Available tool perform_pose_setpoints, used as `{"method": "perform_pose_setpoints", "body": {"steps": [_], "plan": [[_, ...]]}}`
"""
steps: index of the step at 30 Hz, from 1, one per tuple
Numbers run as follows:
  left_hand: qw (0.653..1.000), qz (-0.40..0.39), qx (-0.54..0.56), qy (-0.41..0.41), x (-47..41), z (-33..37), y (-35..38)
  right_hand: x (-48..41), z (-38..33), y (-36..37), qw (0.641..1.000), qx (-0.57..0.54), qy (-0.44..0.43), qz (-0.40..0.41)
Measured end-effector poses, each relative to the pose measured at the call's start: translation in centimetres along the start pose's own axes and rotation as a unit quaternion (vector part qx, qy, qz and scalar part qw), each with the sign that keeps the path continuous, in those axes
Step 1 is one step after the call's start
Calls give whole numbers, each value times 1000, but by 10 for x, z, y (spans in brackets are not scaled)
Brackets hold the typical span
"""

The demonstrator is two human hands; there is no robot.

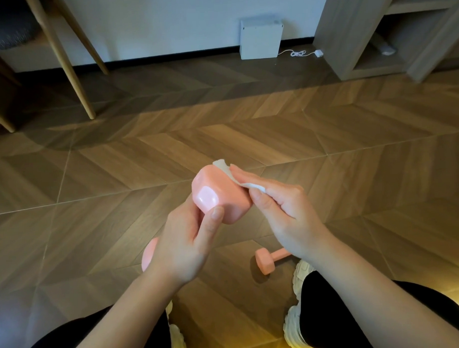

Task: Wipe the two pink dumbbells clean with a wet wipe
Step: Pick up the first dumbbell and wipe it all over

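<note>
The left hand (184, 243) wraps the handle of the held dumbbell (218, 192) out of sight; only its upper head and a sliver of the lower head beside the wrist show. Most of the wet wipe (252, 185) lies hidden under the fingers (249, 177) of the right hand (282, 213), which also covers the far end of the second dumbbell (265, 262) on the floor (222, 137). Both forearms run off the bottom edge. Two white shoes (293, 325) are partly masked by arms and dark-clad legs. At the floor's far edge, a chair (63, 57) top left and a shelf unit (348, 31) top right are cropped. A pale object (386, 50) on its lowest shelf is too blurred to identify.
</note>
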State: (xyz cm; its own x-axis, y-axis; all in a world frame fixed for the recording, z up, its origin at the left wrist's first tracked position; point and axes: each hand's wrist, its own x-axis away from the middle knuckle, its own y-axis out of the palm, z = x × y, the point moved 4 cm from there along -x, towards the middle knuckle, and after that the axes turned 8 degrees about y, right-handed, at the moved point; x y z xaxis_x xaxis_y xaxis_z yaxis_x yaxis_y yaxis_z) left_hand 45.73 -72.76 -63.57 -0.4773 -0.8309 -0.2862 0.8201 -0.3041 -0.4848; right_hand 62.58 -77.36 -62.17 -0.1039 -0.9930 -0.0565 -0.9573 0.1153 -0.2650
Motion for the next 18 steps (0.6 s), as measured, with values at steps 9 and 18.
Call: {"method": "perform_pose_setpoints", "body": {"steps": [9, 18], "plan": [[998, -44, -37, 24, 0, 8, -1, -1, 0, -1, 999, -25, 24, -30], [995, -77, -54, 24, 1, 8, 2, -4, 4, -2, 997, -39, 57, -37]]}}
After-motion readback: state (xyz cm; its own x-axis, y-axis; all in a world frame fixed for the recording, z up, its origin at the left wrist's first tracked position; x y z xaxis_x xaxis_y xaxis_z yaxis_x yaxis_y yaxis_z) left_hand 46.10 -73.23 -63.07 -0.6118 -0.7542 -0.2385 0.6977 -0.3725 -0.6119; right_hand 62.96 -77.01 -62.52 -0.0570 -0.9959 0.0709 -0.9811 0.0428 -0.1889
